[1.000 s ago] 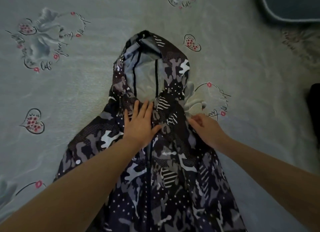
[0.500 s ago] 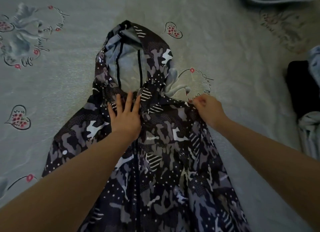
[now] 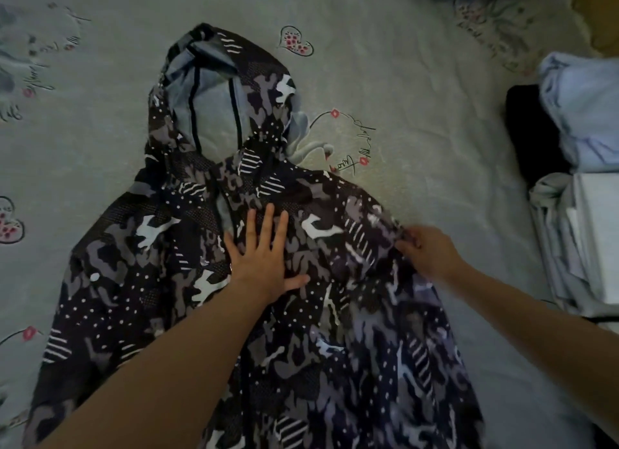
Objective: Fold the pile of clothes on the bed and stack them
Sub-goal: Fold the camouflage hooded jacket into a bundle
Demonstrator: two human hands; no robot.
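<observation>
Hooded jacket held flat on the bed.
The fingers [image 3: 268,224] of the left hand [image 3: 264,257] are spread and pressed flat on the chest of the camouflage jacket [image 3: 160,281]. Fabric at the jacket's shoulder edge is pinched by the right hand [image 3: 430,252]. The jacket is laid front-up on the bedsheet [image 3: 418,80], hood away; a clothes pile [image 3: 582,180] is seen at the right edge.

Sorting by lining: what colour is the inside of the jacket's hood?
Pale grey-blue with dark vertical stripes, lining the hood of the camouflage jacket; head view.
</observation>
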